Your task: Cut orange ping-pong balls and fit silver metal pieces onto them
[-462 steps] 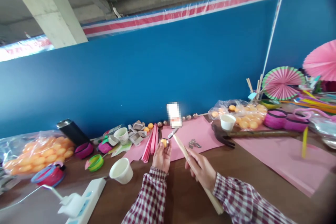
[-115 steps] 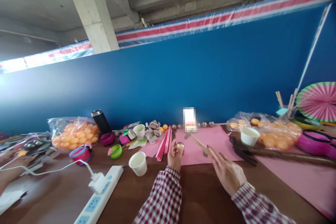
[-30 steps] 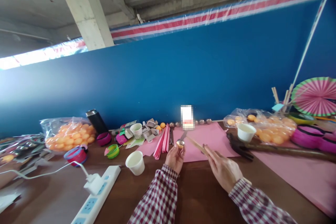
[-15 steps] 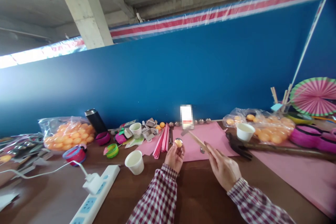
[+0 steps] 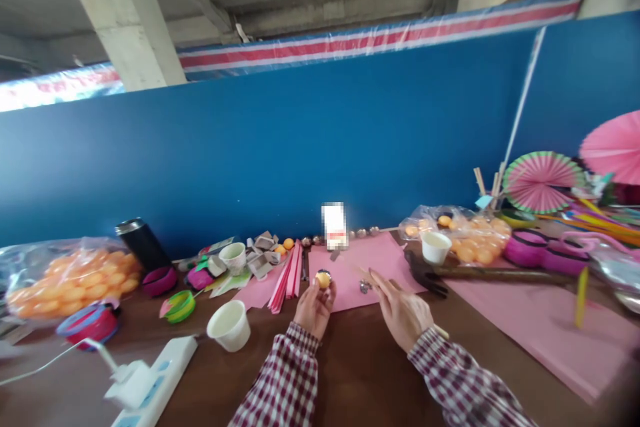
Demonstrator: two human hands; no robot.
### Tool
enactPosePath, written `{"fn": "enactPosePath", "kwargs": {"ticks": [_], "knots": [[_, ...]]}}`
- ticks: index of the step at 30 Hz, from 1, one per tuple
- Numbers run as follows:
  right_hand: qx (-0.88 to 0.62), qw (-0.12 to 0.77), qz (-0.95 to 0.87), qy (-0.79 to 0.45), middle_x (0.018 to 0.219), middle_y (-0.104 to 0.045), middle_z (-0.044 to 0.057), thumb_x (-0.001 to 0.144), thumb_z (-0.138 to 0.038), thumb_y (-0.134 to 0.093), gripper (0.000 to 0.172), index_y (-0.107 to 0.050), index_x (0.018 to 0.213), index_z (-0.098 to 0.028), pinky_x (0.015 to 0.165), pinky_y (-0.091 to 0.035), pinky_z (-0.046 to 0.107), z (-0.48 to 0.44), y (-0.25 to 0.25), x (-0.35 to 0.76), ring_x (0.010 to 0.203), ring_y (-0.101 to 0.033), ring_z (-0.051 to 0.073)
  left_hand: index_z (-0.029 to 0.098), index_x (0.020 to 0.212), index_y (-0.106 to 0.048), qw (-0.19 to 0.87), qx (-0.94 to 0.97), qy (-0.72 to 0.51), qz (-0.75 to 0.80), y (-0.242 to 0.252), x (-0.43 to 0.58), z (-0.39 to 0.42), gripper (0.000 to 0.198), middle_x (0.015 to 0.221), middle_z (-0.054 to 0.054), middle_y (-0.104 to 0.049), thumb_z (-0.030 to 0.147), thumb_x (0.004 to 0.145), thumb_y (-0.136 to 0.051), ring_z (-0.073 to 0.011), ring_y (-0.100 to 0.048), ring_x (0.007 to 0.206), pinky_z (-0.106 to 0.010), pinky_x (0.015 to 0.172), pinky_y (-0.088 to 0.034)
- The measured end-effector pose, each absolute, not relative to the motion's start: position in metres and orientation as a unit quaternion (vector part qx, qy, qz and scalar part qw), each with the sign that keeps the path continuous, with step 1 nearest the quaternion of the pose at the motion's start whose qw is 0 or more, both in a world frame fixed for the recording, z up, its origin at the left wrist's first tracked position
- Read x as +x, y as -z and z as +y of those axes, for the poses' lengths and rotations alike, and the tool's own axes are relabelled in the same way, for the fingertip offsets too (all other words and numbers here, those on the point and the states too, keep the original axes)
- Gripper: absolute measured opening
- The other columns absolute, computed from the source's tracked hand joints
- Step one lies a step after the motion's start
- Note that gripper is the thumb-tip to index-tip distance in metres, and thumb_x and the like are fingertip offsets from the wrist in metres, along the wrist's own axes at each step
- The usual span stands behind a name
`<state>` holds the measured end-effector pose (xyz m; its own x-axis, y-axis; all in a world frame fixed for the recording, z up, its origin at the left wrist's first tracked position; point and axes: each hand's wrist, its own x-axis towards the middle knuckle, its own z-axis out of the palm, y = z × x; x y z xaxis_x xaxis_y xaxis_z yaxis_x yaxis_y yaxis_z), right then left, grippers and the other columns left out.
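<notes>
My left hand [image 5: 314, 310]: fingertips closed round the orange ball [image 5: 323, 279], over the left edge of the pink sheet [image 5: 383, 257] | ball: probably light, slick, easily dented; pinch its sides gently | my right hand [image 5: 404, 315]: curled round a wooden stick [image 5: 441, 331], likely stiff

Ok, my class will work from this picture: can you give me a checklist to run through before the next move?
1. Round orange ball with a metallic-looking rim held in the left hand's fingers: ok.
2. Pale wooden stick held in the right hand: ok.
3. Stick's far tip clear of the ball: cannot tell, blurred.
4. Small silvery metal pieces on the pink paper sheet: ok.
5. White tapered cup apart from the checked left sleeve: ok.
</notes>
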<state>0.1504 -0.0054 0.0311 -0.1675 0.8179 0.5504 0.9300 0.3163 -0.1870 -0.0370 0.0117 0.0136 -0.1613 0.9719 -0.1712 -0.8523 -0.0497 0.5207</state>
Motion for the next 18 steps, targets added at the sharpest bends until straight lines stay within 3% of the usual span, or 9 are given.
{"fn": "enactPosePath", "kwargs": {"ticks": [4,10,18], "knots": [[-0.628,0.281,-0.719,0.1,0.085,-0.059,0.002,0.085,-0.025,-0.031,0.043,-0.032,0.127,-0.032,0.054,-0.037,0.022,0.007,-0.034,0.168,0.071,-0.055,0.013,0.009,0.073,-0.06,0.644,0.127,-0.696,0.291,-0.013,-0.037,0.012,0.005,0.077,-0.01,-0.065,0.01,0.072,-0.056,-0.017,-0.063,0.073,-0.028,0.068,-0.053],[-0.696,0.196,-0.686,0.086,0.088,-0.056,0.006,0.082,-0.02,-0.037,0.039,-0.044,0.118,-0.031,0.058,-0.033,0.027,0.016,-0.035,0.181,0.074,-0.05,0.017,0.009,0.074,-0.059,0.64,0.14,-0.673,0.343,-0.011,-0.038,0.012,0.005,0.072,-0.01,-0.065,0.012,0.071,-0.058,-0.0168,-0.063,0.069,-0.025,0.06,-0.053],[-0.707,0.138,-0.689,0.082,0.087,-0.055,0.007,0.081,-0.012,-0.034,0.035,-0.053,0.106,-0.028,0.059,-0.031,0.027,0.016,-0.033,0.18,0.078,-0.049,0.018,0.012,0.08,-0.059,0.663,0.231,-0.635,0.321,-0.01,-0.027,0.003,0.018,0.079,-0.008,-0.066,0.015,0.064,-0.065,-0.0165,-0.063,0.07,-0.029,0.067,-0.052]]}}
